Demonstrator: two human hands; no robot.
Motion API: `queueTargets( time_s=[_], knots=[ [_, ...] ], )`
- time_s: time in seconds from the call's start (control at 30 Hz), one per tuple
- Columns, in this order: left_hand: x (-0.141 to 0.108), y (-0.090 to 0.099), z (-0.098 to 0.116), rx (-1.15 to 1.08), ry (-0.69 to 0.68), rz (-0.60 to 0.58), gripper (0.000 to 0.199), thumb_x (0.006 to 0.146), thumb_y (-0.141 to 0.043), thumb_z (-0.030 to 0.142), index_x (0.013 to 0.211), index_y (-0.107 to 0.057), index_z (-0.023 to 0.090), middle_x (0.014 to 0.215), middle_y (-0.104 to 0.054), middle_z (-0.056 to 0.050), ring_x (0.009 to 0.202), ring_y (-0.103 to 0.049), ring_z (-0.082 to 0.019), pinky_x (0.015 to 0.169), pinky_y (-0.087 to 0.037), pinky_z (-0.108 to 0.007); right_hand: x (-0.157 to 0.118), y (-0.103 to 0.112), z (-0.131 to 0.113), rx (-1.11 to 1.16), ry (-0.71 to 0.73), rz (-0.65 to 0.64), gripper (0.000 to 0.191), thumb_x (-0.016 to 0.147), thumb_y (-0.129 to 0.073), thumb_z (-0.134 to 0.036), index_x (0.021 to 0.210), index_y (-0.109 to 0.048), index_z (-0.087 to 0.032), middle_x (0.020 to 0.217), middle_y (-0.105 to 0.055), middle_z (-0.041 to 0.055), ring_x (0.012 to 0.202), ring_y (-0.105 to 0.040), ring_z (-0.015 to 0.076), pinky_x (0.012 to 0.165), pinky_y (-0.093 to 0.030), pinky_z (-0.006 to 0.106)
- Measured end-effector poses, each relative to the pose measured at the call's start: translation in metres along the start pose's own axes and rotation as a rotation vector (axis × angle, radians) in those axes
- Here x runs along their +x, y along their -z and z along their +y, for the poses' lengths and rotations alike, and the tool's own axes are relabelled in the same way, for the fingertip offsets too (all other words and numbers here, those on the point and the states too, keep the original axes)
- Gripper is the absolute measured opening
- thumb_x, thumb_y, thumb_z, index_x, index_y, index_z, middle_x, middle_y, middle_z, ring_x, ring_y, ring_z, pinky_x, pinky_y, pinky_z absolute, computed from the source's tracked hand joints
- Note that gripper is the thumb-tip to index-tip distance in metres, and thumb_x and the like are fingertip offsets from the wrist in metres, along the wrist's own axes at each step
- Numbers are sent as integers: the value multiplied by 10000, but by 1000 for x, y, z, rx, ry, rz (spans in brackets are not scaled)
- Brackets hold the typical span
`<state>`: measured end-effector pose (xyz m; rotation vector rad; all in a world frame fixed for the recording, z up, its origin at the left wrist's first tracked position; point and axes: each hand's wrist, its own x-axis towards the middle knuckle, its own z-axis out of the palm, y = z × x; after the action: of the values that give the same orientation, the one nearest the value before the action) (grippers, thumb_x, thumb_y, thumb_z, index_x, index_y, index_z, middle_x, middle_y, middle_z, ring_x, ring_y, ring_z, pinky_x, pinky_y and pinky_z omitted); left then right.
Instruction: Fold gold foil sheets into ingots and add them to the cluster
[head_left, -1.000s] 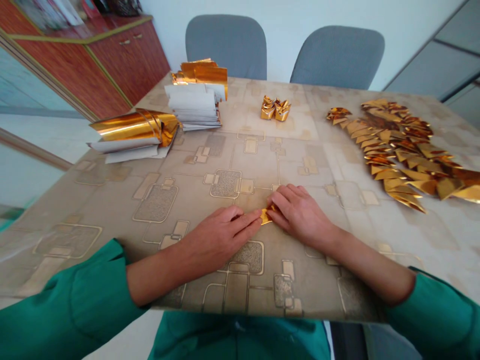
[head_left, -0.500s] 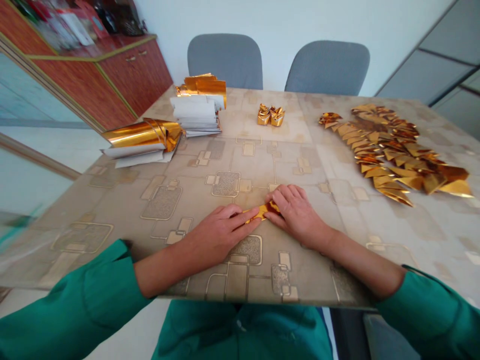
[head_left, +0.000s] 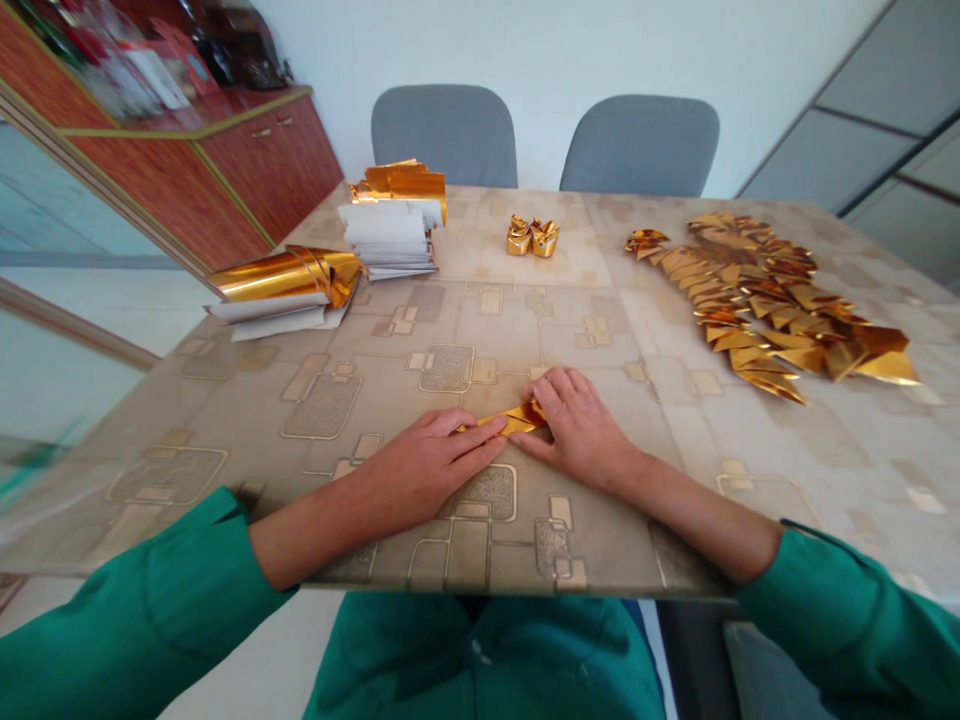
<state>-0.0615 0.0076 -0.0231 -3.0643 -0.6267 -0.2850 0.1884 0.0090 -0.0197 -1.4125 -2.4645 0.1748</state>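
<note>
The narrow gold foil piece (head_left: 519, 419) lies low on the patterned bench (head_left: 525, 335), close to the person's front, where both forearms can rest by the edge and the hands meet easily. The left hand (head_left: 420, 462) has its thumb and index finger close together on the piece's left part, seemingly to keep it flat and steady. The right hand (head_left: 589, 432) closes its fingers around the right end, thumb on the near side and the others curled over the far side, a grip that probably lets it shape or press that end. The tabletop seems to serve as a firm backing.

Toward the far left, a rolled gold foil bundle (head_left: 274, 275) and a stack of white-backed foil sheets (head_left: 388, 235) sit beside each other, apart from the hands. Two small folded foil shapes (head_left: 532, 238) stand at the far middle. On the right, pointed foil pieces (head_left: 750, 300) overlap in curving rows, likely so that they take less room.
</note>
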Motion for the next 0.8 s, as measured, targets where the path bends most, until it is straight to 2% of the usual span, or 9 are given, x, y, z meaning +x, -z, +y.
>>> queueTargets(
  time_s=[0.17,0.4,0.5,0.63,0.8],
  knots=[
    [1,4,-7,-78,-11,-41,493,969,-408,139,1459,-426,186,1485,-487,-89,1224,-473,-243,1023,-439,-404,0,4,9,108,39,-42,207,931,-548,-376,1032,-521,-198,1047,-566,105,992,-489,267,904,-409,424],
    [2,8,-12,-104,-49,-92,487,952,-410,111,1436,-448,147,1510,-457,-92,1203,-485,-250,1036,-419,-403,0,9,16,210,83,-70,138,965,-475,-285,1066,-529,-209,1051,-565,94,1027,-496,260,941,-406,436],
    [0,5,-12,-64,-45,-97,466,971,-398,130,1433,-447,154,1512,-456,-85,1210,-482,-256,1031,-411,-407,0,6,12,186,58,-29,152,989,-414,-232,1055,-544,-192,1023,-567,101,1009,-492,257,947,-406,437],
    [0,4,-11,-31,-28,-100,446,991,-383,149,1432,-445,176,1512,-458,-66,1221,-484,-248,1026,-405,-392,-1,1,11,108,66,-5,155,968,-444,-184,1065,-564,-168,1018,-559,117,978,-477,263,923,-419,438],
    [-1,9,-13,-58,-88,-71,445,982,-429,192,1424,-453,150,1475,-503,-85,1217,-509,-241,1056,-382,-381,0,-1,17,130,111,6,201,945,-414,-119,1070,-562,-172,996,-565,111,958,-481,255,894,-438,431]
  ],
)
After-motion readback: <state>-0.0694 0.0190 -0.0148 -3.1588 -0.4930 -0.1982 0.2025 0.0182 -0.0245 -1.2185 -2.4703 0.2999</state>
